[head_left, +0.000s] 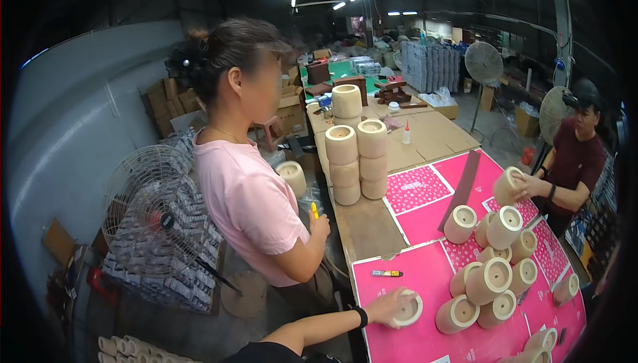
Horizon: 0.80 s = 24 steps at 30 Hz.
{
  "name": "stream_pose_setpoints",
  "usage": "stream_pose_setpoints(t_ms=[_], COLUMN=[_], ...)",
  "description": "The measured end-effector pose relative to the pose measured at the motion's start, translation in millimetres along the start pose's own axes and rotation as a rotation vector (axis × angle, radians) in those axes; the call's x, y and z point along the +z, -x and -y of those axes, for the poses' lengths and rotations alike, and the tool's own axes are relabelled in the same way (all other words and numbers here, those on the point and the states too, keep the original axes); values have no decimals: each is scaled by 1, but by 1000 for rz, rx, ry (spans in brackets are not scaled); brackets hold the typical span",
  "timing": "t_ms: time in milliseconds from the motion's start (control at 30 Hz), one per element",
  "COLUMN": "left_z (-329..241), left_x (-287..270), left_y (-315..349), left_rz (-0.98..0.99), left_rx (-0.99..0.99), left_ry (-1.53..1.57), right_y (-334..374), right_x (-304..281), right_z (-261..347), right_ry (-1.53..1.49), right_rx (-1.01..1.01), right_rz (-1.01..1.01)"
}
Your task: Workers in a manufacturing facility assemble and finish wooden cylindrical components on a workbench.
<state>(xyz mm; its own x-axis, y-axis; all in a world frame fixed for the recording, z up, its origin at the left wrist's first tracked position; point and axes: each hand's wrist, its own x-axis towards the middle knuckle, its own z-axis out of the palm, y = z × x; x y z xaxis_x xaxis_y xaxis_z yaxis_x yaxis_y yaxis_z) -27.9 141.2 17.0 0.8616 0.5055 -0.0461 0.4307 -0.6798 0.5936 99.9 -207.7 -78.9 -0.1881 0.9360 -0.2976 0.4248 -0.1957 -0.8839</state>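
Note:
My left hand [389,306], with a black band on the wrist, reaches over the pink-covered table. Its fingers are closed round a pale, round wooden pot [409,311] with a hollow top, which looks tilted on the near left part of the table. My right hand is not in view. Just beyond my left hand lies a small flat packet [387,273] in yellow and black. To the right, several similar wooden pots [488,280] are heaped, some resting on top of others.
A person in pink [246,197] stands at the left, holding a yellow tool [314,211]. Across the table, another person [578,157] holds a wooden pot [508,186]. Stacked pots [345,143] and a small bottle [407,133] stand on cardboard. A fan [156,210] is at left.

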Motion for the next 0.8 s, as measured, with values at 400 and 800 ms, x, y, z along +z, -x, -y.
stream_pose_setpoints(t_ms=[400, 800], left_z=[6, -9], left_x=[16, -26], left_y=[18, 120], left_rz=[-222, 1318], left_rx=[-253, -165], left_ry=[-86, -273], right_y=[21, 3], right_x=[-37, -14], right_z=[80, 54], right_ry=[-997, -352], right_rx=[599, 619], right_rz=[-425, -309])
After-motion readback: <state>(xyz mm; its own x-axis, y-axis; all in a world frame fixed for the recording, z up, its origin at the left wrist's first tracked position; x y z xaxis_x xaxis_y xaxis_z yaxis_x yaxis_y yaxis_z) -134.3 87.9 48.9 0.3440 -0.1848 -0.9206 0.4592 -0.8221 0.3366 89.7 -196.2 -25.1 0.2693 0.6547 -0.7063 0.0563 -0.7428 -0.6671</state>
